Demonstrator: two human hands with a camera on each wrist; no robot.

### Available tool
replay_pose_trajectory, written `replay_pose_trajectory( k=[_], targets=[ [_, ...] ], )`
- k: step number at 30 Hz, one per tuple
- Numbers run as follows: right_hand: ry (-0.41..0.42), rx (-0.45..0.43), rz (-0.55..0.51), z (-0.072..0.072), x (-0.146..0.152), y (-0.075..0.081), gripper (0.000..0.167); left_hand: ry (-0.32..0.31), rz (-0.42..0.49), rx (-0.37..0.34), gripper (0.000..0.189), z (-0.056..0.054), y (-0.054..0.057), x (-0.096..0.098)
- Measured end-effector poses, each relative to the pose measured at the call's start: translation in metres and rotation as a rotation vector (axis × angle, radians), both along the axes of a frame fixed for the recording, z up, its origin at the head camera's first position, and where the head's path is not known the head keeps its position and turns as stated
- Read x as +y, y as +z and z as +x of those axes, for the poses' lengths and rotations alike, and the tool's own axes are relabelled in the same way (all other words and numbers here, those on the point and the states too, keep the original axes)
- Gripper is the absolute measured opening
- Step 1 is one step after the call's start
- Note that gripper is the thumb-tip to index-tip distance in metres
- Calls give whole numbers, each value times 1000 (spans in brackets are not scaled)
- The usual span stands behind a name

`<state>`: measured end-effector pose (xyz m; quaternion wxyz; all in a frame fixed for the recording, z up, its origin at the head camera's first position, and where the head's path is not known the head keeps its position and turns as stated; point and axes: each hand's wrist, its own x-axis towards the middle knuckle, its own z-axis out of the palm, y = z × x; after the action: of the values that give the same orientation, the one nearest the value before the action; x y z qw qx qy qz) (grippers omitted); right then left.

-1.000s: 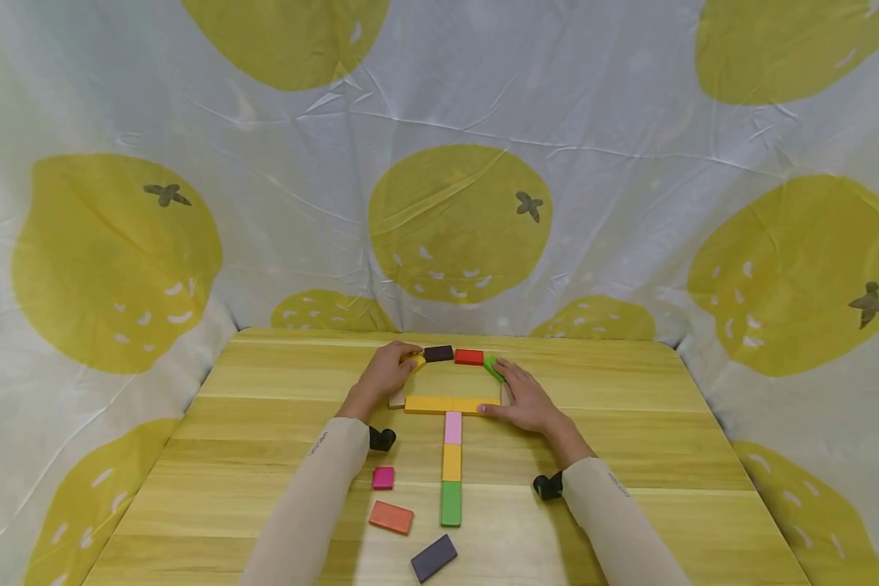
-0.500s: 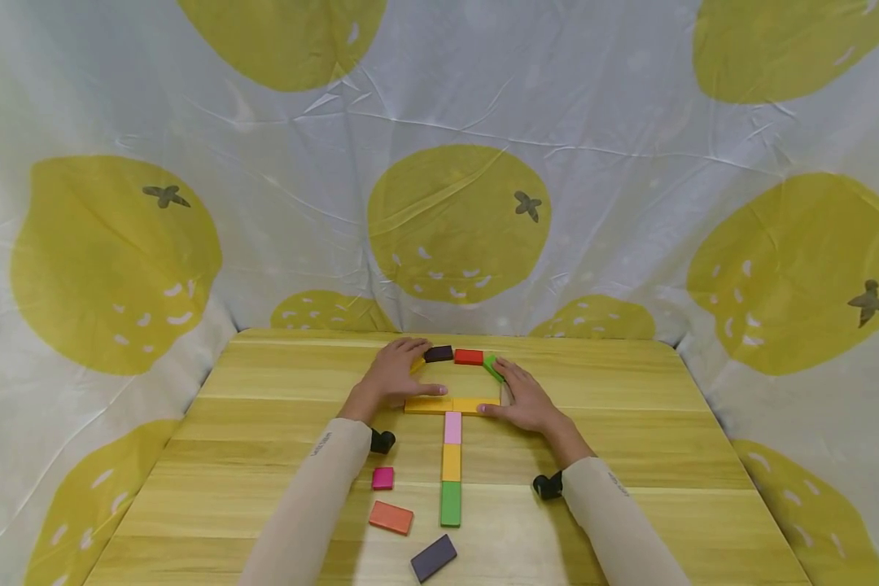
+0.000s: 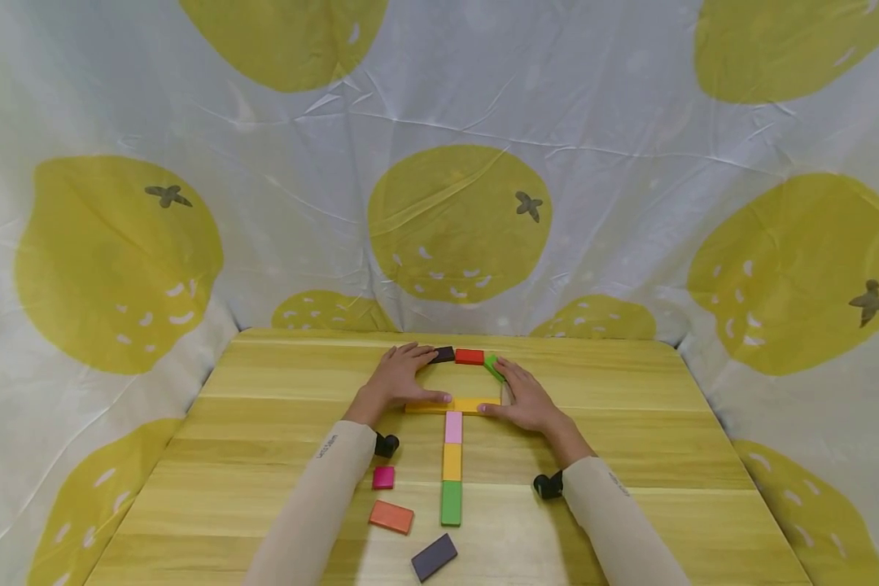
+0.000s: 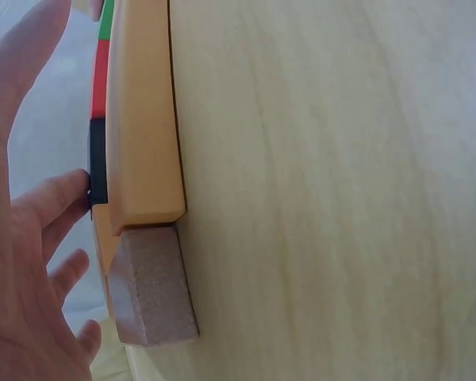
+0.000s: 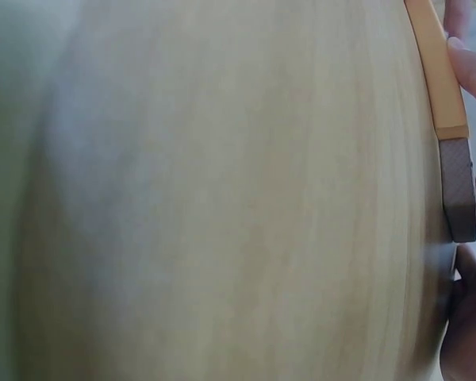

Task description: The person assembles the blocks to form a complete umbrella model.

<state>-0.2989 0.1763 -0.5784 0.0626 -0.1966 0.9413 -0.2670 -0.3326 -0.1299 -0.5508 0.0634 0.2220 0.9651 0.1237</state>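
Observation:
Domino-like blocks lie flat in a rounded outline at the table's far side. My left hand (image 3: 401, 379) spreads over its left part, fingertips at the black block (image 3: 445, 355) and thumb on the orange bars (image 3: 476, 404). It hides the yellow block (image 4: 103, 238) from the head view; the left wrist view shows that block beside a brownish block (image 4: 160, 290). With fingers extended, my right hand (image 3: 529, 404) rests at the right side, touching the green block (image 3: 493, 368), thumb on the bar's right end. Between the black and green blocks lies a red block (image 3: 470, 356).
A column of pink (image 3: 453, 427), yellow (image 3: 451, 462) and green (image 3: 451, 503) blocks runs toward me from the bars. Loose magenta (image 3: 383, 478), orange (image 3: 391, 517) and dark purple (image 3: 435, 557) blocks lie nearer. A lemon-patterned cloth (image 3: 461, 228) surrounds the table.
My left hand has spread from around the yellow block, its thumb swinging right onto the bars and its fingers shifting right over the black block. The right hand stays put.

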Motion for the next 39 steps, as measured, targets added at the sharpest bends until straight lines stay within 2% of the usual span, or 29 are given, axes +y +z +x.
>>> replay_pose_trajectory(
  k=[12,17,20,24,28,33,39],
  targets=[
    [13,11,0,-1,1,-1,102,-6,42,5,107,5,-1,0],
    [12,14,-1,-1,1,-2,102,5,88,20,103,6,-2,-1],
    [13,17,1,0,0,-2,102,41,150,38,93,7,-3,-3],
    [9,13,-11,0,0,-1,102,107,243,49,67,7,-5,-7],
    [6,8,-22,0,0,1,102,128,302,67,45,6,-7,-9],
    [7,8,-19,0,0,0,102,116,328,88,36,3,-8,-8],
    [6,4,-19,0,0,-1,102,106,346,82,35,3,-8,-8]
  ],
)
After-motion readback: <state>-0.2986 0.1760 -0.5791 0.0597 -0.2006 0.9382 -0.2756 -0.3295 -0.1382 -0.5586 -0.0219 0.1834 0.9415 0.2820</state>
